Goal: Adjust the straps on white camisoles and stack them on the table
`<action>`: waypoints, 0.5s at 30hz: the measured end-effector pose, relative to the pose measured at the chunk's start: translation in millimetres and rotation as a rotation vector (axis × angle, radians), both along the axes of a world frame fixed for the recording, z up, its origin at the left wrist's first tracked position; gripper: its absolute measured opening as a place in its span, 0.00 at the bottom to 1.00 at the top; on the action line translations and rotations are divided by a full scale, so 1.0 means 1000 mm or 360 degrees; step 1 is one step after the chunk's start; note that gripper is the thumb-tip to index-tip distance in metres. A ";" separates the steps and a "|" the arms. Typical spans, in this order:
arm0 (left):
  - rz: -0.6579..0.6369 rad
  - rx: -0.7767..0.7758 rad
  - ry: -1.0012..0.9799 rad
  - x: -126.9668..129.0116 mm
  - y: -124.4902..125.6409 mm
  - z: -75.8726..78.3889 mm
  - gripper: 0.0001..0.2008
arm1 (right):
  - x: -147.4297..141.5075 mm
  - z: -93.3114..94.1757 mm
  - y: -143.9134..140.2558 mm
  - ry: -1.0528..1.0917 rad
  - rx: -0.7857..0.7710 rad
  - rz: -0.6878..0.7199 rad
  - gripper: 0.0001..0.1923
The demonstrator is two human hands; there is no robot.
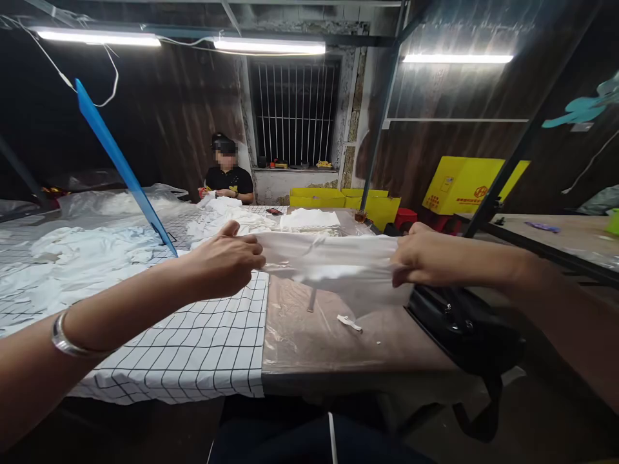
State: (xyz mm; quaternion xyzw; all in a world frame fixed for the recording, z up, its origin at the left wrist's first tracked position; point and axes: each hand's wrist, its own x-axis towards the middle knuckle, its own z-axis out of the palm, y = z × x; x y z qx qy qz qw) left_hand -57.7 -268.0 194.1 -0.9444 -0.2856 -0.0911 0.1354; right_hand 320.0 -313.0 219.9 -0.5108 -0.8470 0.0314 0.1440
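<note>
Stretching across most of the view, the tabletop [338,348] carries a checked cloth [203,348] on its left part and a clear plastic sheet on the bare right part. Many loose white pieces [87,258] lie on the far left of it, and a folded white stack [309,220] sits at the far end, near a seated person [227,177] in dark clothes. A blue flat board [120,161] leans over the left side.

Above the near middle of the tabletop hangs a white cloth piece [338,264], pulled flat between both hands. The left hand [225,261] has its fingers closed and pinching the left edge; the right hand [425,258] pinches the right edge in the same way. I judge that the step is spreading or straightening the piece. The next move would need both grips kept tight and level, so the cloth does not sag or slip. A small white scrap [349,323] lies under it.
</note>
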 end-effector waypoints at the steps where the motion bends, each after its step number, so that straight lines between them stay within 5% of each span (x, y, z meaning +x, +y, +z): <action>1: -0.0007 0.0039 0.0037 0.000 -0.001 -0.004 0.09 | -0.002 -0.008 0.000 -0.0184 0.0053 0.0027 0.11; 3: -0.0019 0.0028 0.0105 0.002 -0.004 -0.021 0.09 | -0.004 -0.029 0.002 -0.0465 0.0017 0.0070 0.08; 6: -0.0033 -0.0089 0.0210 0.012 -0.006 -0.069 0.08 | -0.003 -0.081 0.010 -0.0512 -0.0154 0.0009 0.05; 11: -0.0043 -0.0242 0.0255 0.034 -0.009 -0.160 0.08 | -0.004 -0.175 0.028 0.0151 -0.0965 0.0013 0.19; 15: -0.0130 -0.0376 0.0227 0.041 -0.015 -0.184 0.07 | -0.038 -0.204 0.058 0.0644 -0.0621 -0.0411 0.29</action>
